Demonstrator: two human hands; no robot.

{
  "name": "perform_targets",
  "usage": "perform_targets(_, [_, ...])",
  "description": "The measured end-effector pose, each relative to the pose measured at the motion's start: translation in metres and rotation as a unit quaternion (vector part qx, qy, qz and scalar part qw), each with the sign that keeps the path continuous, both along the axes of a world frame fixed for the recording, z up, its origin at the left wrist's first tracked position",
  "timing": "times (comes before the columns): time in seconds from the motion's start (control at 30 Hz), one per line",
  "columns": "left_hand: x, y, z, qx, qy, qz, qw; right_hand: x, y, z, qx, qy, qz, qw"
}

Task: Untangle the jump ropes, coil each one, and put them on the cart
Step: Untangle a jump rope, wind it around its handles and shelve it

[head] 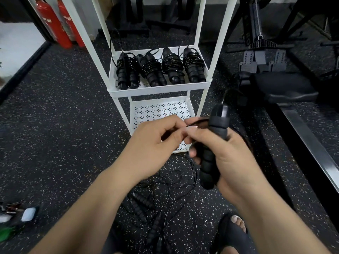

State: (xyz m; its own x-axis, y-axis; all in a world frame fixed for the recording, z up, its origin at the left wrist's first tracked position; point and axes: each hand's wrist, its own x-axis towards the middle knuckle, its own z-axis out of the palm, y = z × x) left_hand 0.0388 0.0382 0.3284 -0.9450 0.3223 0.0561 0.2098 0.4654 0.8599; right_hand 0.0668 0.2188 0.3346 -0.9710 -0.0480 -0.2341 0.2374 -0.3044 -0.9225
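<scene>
My right hand (231, 158) grips two black foam jump rope handles (212, 149) held together and upright. My left hand (156, 143) pinches the thin black cord (197, 122) of that rope just left of the handles. Several coiled black jump ropes (159, 68) lie side by side on the middle shelf of the white cart (159, 89). More jump ropes (146, 208) lie tangled on the floor below my hands, their handles and cords crossing.
The cart's lower shelf (161, 110) is perforated white metal. Two red fire extinguishers (55, 22) stand at the back left. Black gym equipment (275, 79) fills the right side. A foot in a black sandal (233, 230) is at the bottom right. Small items (18, 215) lie bottom left.
</scene>
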Motion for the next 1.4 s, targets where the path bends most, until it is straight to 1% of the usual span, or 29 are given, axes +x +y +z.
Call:
perform_targets(0.1, [-0.001, -0.001, -0.003, -0.020, -0.019, -0.023, 0.999, 0.001, 0.000, -0.002, 0.029, 0.006, -0.017, 0.999])
perform_targets(0.23, [-0.003, -0.006, -0.008, -0.054, -0.055, -0.053, 0.996, -0.003, 0.009, 0.003, 0.017, 0.013, -0.036, 0.999])
perform_targets(0.33, [-0.005, -0.009, -0.008, -0.073, -0.076, -0.047, 0.993, -0.010, 0.020, 0.008, -0.028, 0.021, -0.098, 0.995])
perform_targets(0.4, [-0.006, -0.012, -0.004, -0.064, -0.081, -0.030, 0.994, -0.014, 0.026, 0.009, -0.082, 0.021, -0.147, 0.986])
perform_targets(0.47, [-0.008, -0.012, 0.001, -0.044, -0.063, -0.001, 0.997, -0.015, 0.030, 0.009, -0.122, 0.020, -0.167, 0.978])
perform_targets(0.53, [-0.008, -0.010, 0.006, -0.010, -0.044, 0.023, 0.999, -0.015, 0.029, 0.009, -0.131, 0.023, -0.151, 0.980])
perform_targets(0.57, [-0.007, -0.008, 0.008, 0.005, -0.039, 0.027, 0.999, -0.013, 0.027, 0.009, -0.120, 0.021, -0.133, 0.984])
perform_targets(0.7, [-0.003, 0.002, 0.006, 0.026, -0.019, 0.003, 0.999, -0.005, 0.010, 0.003, -0.018, 0.009, -0.038, 0.999])
perform_targets(0.8, [-0.003, 0.002, -0.002, 0.015, -0.018, -0.015, 1.000, -0.001, 0.001, 0.000, 0.025, 0.014, -0.013, 1.000])
perform_targets(0.87, [-0.004, 0.000, -0.004, -0.008, -0.037, -0.030, 0.999, -0.001, 0.001, 0.000, 0.032, 0.013, -0.016, 0.999])
perform_targets(0.97, [-0.003, -0.001, -0.001, -0.048, -0.103, -0.055, 0.992, -0.004, 0.007, 0.003, 0.019, 0.016, -0.041, 0.999])
perform_targets(1.03, [-0.002, -0.002, -0.001, -0.065, -0.132, -0.064, 0.987, -0.008, 0.013, 0.006, -0.021, 0.012, -0.086, 0.996])
perform_targets(1.13, [-0.005, -0.004, 0.002, -0.057, -0.133, -0.059, 0.988, -0.016, 0.024, 0.009, -0.095, -0.006, -0.163, 0.982])
perform_targets(1.2, [-0.006, -0.006, 0.003, -0.031, -0.115, -0.032, 0.992, -0.019, 0.029, 0.009, -0.120, -0.019, -0.189, 0.974])
perform_targets(1.27, [-0.007, -0.006, 0.005, -0.005, -0.088, -0.003, 0.996, -0.019, 0.029, 0.008, -0.121, -0.029, -0.176, 0.976])
perform_targets(1.4, [-0.005, 0.002, 0.002, 0.023, -0.049, 0.004, 0.999, -0.012, 0.014, 0.004, -0.103, -0.044, -0.068, 0.991])
